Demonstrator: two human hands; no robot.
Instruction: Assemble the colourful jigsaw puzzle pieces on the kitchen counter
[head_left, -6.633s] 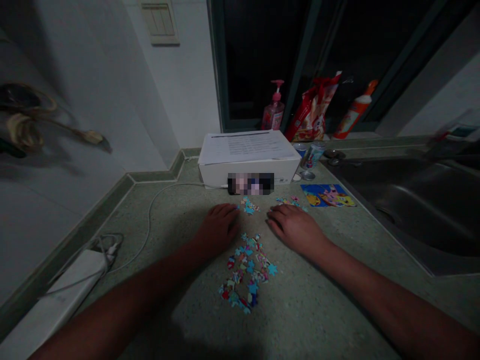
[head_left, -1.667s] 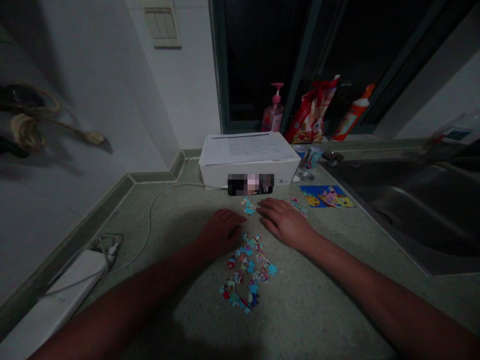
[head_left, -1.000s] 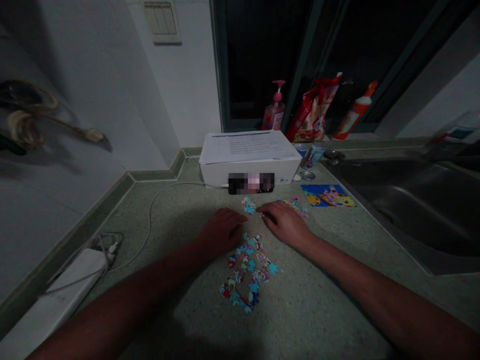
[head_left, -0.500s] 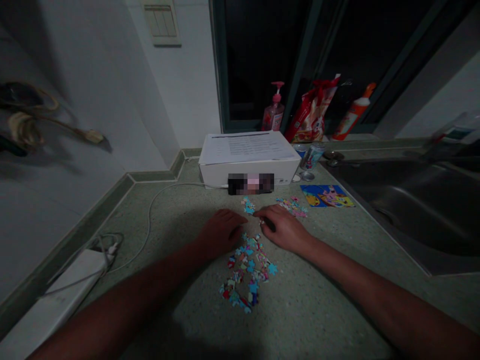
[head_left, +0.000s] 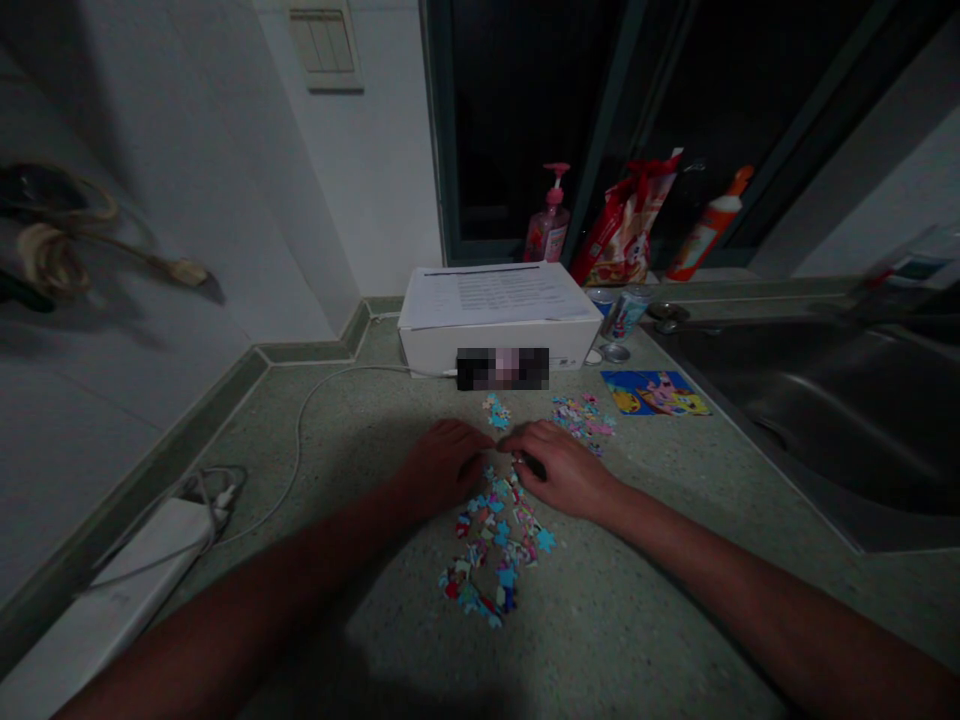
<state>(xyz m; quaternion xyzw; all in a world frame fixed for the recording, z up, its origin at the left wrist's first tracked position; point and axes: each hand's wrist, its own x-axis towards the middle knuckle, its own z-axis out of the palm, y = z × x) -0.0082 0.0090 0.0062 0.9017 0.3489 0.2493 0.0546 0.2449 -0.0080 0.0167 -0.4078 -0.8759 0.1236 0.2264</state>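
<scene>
My left hand (head_left: 448, 465) rests on the counter with its fingers bent and pressed together; whatever they may hold is hidden. Facing it, my right hand (head_left: 562, 465) has curled fingers, its index fingertip nearly meeting the left fingertips. Anything in its grasp is too small to make out. Just below both hands spreads a loose pile of jigsaw puzzle pieces (head_left: 501, 532), blue, red and mixed colours. A small cluster of light-blue pieces (head_left: 496, 412) lies beyond the fingertips. Pink and pale pieces (head_left: 581, 412) form another group beyond my right hand.
Behind stands a white box (head_left: 495, 310) with a printed sheet on top and a pixelated device in front. A colourful cartoon picture card (head_left: 655, 392) lies near the sink (head_left: 840, 400). A cable (head_left: 298, 430) runs left to a white power strip (head_left: 135, 570). Cans (head_left: 628, 312) stand behind.
My right hand has shifted slightly left and toward me, its fingertips now close to the left ones. More of the pink pieces show behind it. My left hand stays almost still.
</scene>
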